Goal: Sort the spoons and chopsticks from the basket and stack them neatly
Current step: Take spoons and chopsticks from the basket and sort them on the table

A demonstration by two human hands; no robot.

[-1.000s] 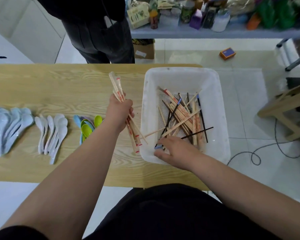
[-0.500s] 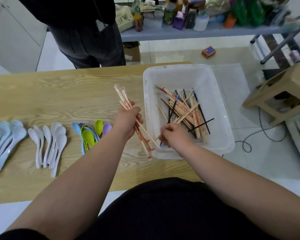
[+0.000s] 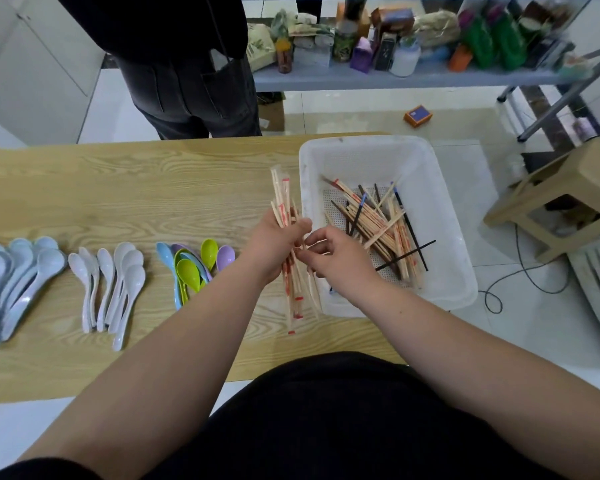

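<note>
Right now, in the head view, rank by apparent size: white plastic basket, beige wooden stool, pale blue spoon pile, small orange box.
1. white plastic basket
2. beige wooden stool and pale blue spoon pile: close, both cropped, unranked
3. small orange box

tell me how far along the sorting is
Done: pale blue spoons, white spoons and coloured spoons lie grouped on the table. In hand: left hand grips a bundle of wrapped chopsticks, right hand touching it. Left: loose chopsticks in the basket.
</note>
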